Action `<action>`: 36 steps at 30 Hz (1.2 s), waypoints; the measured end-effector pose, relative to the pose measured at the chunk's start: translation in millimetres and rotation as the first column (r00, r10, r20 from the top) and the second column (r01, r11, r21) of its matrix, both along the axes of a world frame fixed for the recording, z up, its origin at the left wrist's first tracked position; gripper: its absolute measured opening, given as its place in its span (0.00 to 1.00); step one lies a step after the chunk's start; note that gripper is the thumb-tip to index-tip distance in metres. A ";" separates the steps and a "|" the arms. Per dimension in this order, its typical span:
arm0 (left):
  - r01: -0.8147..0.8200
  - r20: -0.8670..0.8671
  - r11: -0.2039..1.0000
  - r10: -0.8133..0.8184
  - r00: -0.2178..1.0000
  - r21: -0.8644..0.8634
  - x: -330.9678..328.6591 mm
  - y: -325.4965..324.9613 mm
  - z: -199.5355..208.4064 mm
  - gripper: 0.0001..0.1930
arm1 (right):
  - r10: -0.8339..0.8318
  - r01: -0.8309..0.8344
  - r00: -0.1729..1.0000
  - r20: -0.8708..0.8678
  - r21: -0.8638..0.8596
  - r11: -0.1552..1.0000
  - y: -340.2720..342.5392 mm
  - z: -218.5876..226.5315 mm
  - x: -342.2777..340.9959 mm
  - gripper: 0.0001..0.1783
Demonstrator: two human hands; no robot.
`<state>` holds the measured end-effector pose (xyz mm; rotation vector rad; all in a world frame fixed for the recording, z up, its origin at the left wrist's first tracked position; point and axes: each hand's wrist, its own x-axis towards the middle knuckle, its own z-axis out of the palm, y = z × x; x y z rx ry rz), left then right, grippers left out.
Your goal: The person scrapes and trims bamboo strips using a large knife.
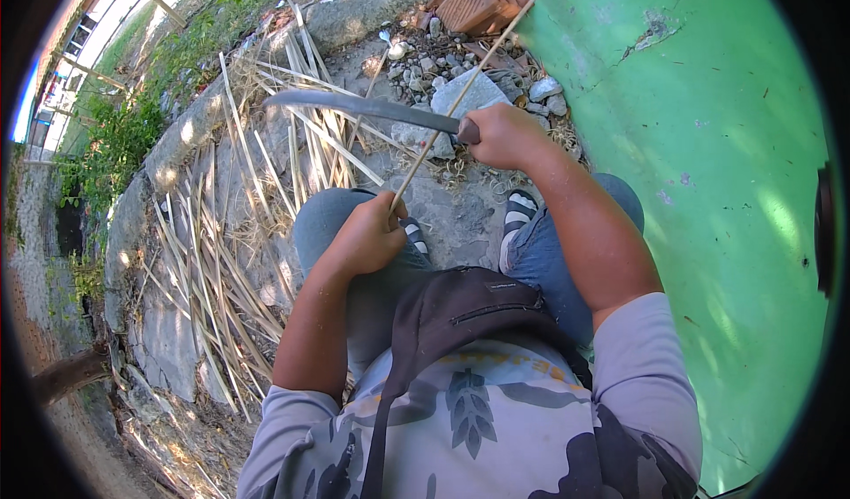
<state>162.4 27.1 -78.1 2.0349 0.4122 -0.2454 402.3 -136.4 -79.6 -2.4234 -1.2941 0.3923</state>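
My right hand is closed around the dark handle of a machete, whose long curved blade points left across the view. A thin bamboo strip slants from my left hand up toward the far right. The fingers of that hand are closed around its near end, above my left knee. Near the handle the blade crosses the strip; whether the two touch I cannot tell. Many pale split bamboo strips lie in loose piles on the ground to my left, and more lie ahead.
Broken stones and gravel lie ahead, with a pale slab among them and stacked orange roof tiles behind. A cracked green wall or floor surface fills the right side. Plants grow beyond the concrete edge at left. A black bag rests at my waist.
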 end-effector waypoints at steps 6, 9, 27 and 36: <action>0.036 0.006 0.998 -0.036 0.999 -0.056 -8.7 3.4 9.6 0.11 | 0.215 -0.194 0.967 0.138 -0.154 0.969 5.5 27.9 -21.5 0.09; -0.012 -0.032 0.996 0.009 0.999 -0.094 -15.6 4.4 22.2 0.11 | -0.055 0.055 0.998 -0.007 0.026 0.998 0.5 24.4 7.2 0.09; -0.188 -0.123 0.944 0.159 0.980 -0.270 -77.9 18.3 40.9 0.11 | 0.073 -0.061 0.997 -0.038 0.259 0.964 7.2 8.2 -27.8 0.10; -0.231 -0.192 0.914 0.173 0.966 -0.335 -118.9 14.2 34.9 0.11 | -0.252 0.231 0.964 0.089 0.198 0.953 -6.5 19.0 19.0 0.11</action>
